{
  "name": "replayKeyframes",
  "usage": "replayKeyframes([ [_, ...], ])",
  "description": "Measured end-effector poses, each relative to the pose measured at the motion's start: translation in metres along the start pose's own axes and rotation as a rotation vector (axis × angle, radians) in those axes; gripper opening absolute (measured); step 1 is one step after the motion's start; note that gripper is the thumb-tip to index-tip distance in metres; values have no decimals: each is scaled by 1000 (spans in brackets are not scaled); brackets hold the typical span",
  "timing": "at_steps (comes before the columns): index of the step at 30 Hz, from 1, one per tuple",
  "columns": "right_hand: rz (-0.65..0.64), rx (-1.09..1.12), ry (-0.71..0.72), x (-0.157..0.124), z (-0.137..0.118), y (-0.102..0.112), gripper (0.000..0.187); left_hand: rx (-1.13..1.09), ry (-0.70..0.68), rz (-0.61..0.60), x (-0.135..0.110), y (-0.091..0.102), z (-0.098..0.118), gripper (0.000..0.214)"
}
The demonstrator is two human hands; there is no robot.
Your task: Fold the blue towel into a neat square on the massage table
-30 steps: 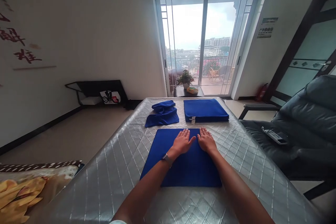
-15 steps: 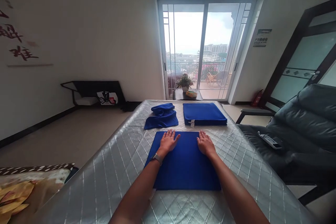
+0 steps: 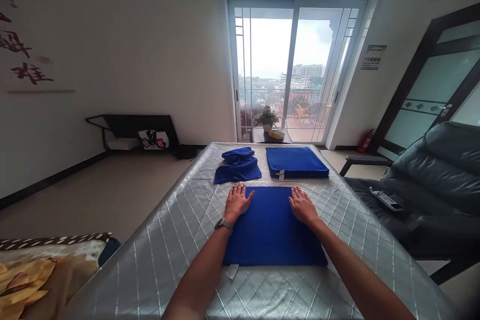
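Note:
A flat blue cloth (image 3: 275,235) lies spread in front of me, with a white tag (image 3: 232,271) showing at its near left edge. My left hand (image 3: 238,202) rests flat on its far left corner, fingers stretched out. On the far right corner lies my right hand (image 3: 302,205), also flat with fingers extended. Beyond the hands, a crumpled blue cloth (image 3: 239,166) sits at the left. Beside it, to the right, is a neat stack of folded blue cloths (image 3: 296,161) with a white tag on its near edge.
A silver quilted cover (image 3: 180,240) spreads under the cloths. To the right stands a dark padded armchair (image 3: 442,185) with a handheld device (image 3: 386,200) on its seat. A potted plant (image 3: 267,117) stands before the glass door. Patterned bedding (image 3: 41,270) shows at lower left.
Both hands and the spread cloth appear a little further right in the view, which has itself shifted slightly. The white tag at the near edge now shows clearly.

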State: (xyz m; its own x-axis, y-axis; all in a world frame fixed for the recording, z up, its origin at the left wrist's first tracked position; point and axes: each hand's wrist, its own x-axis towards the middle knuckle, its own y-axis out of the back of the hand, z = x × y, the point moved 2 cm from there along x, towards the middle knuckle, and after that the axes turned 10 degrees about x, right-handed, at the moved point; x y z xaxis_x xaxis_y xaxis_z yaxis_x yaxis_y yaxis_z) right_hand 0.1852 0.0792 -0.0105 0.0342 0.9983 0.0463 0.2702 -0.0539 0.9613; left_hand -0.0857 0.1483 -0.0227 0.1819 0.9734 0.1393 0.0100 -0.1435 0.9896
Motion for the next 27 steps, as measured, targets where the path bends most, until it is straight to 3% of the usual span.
replayKeyframes([
  [6,-25,43,-33,-14,4,-12,66,9,-10,-25,3,-2,-6,82],
  [9,-13,63,-35,-15,2,-11,66,38,4,-32,5,6,5,78],
  [12,-17,86,-47,-15,0,-9,66,12,-80,62,-1,20,50,74],
  [17,-39,45,4,-18,5,-11,64,-140,-432,115,-28,27,161,73],
  [19,-47,13,38,-19,8,-14,65,-185,-442,75,-35,23,182,75],
  [22,-23,18,20,-17,9,-16,65,-186,-405,13,-42,17,172,78],
  [27,-5,72,-34,-14,4,-13,67,-83,-294,-47,-54,15,88,80],
])
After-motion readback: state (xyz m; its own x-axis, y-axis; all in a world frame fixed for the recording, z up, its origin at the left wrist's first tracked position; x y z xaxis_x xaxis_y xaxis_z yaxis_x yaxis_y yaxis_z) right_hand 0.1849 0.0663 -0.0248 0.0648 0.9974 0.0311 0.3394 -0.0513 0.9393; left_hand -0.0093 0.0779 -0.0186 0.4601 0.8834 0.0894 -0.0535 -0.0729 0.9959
